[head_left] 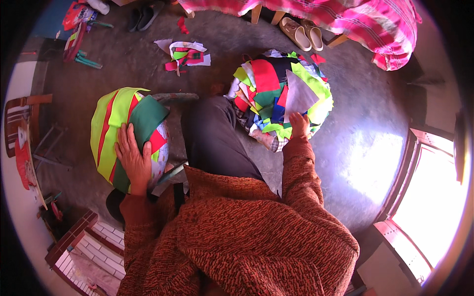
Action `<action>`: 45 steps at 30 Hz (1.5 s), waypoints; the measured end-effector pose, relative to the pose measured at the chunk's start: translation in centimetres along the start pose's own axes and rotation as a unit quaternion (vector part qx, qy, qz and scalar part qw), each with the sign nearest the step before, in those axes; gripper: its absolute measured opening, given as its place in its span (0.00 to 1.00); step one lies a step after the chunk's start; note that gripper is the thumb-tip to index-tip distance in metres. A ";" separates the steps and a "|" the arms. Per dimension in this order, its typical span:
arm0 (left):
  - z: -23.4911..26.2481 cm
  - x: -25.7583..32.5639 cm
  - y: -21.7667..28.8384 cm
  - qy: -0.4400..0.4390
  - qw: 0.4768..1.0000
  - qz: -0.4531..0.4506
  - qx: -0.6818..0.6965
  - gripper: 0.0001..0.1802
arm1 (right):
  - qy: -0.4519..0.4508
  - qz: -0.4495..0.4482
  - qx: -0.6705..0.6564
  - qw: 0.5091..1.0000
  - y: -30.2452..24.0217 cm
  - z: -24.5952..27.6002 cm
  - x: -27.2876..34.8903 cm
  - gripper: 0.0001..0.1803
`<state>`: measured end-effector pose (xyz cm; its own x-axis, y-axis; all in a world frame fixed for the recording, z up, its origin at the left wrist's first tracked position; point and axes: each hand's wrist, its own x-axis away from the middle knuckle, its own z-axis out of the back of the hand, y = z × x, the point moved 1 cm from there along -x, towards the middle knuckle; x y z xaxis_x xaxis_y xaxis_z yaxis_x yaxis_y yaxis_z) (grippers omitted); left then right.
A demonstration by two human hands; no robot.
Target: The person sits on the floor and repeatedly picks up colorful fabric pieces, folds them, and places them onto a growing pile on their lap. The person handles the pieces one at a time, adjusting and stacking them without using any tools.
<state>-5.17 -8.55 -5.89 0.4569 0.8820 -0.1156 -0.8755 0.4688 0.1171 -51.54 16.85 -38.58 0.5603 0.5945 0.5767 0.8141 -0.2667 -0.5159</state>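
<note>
Left hand (133, 153) at 9 o'clock, palm down, fingers extended and thumb apart, resting on layered lime, red and dark green cloth pieces (106, 130); pale patterned fabric (159, 167) shows at their 4 o'clock edge. Right hand (299, 126) toward 1 o'clock, fingers partly bent, fingertips touching the lower edge of a grey scrap (299, 94); can't tell if it's pinched. That scrap lies on a rounded heap of mixed scraps (266, 76), 1 o'clock: red, lime, green, blue, black. Knee in dark trousers (212, 133) sits between the two piles. Smaller scrap pile (190, 58) on the floor at 11 o'clock, dark slippers (146, 18) beyond it. Tan clogs (296, 34) at 1 o'clock, just past the heap, near pink plaid cloth (340, 15). Bright doorway (429, 197) between 3 and 4 o'clock. Sleeves (298, 167) brown knit.
</note>
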 end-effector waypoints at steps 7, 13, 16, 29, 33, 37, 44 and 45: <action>0.7 0.2 0.3 -0.004 1.000 0.008 0.011 0.34 | 0.203 0.019 0.256 0.945 0.8 -4.9 0.3 0.10; 0.6 0.6 -0.1 0.011 1.000 0.006 0.010 0.36 | 0.060 0.211 0.416 0.882 -0.2 -8.0 0.2 0.13; 1.4 0.7 0.1 0.013 1.000 0.027 0.008 0.36 | 0.014 0.192 0.410 0.891 -1.2 -14.9 2.5 0.12; 0.9 1.9 -0.9 0.076 0.996 0.034 0.045 0.34 | -0.451 0.124 0.123 0.875 5.5 -54.4 18.6 0.04; 1.0 2.0 -0.8 0.089 0.994 0.026 0.059 0.34 | -0.494 0.073 0.109 0.860 11.4 -57.6 21.0 0.03; 0.8 2.4 -1.1 0.113 0.990 0.036 0.077 0.34 | -0.426 0.032 0.390 0.816 18.0 -53.1 20.3 0.08; 1.4 2.8 -1.3 0.143 0.978 0.022 0.151 0.30 | -0.395 -0.023 0.500 0.770 18.7 -49.5 19.8 0.23; 1.4 2.7 -1.4 0.154 0.974 0.023 0.166 0.30 | -0.400 -0.013 0.500 0.768 18.5 -49.5 20.1 0.26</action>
<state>-2.45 -6.78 -4.98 0.3037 0.8705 -0.3873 -0.7720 0.4631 0.4355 -17.61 -13.73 -5.18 -0.0531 0.9722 0.2283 0.0743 0.2318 -0.9699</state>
